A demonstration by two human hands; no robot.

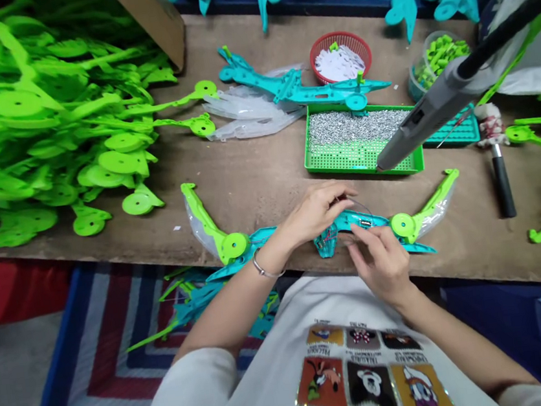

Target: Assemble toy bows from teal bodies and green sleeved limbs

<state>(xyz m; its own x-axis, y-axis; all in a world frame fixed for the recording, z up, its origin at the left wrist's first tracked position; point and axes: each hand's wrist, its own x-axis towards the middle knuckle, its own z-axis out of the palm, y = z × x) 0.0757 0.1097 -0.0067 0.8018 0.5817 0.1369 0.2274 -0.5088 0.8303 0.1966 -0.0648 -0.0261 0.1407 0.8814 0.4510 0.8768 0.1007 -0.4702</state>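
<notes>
A toy bow of turquoise plastic with open inner side up lies at the table's front edge. A lime-green limb with a clear plastic piece is fitted at its left end, and a matching green limb at its right. Thin wires and small electronic parts show in its middle. My left hand reaches over the middle, fingertips pinched by a thin dark wire. Bent around the near edge of the bow, my right hand grips it beside the small electronic part; its fingertips partly cover what they touch.
Green parts are heaped at left. Behind the bow stand a green tray of small metal pieces, a red basket, and another turquoise body. A grey electric screwdriver hangs at right, near a black-handled hammer.
</notes>
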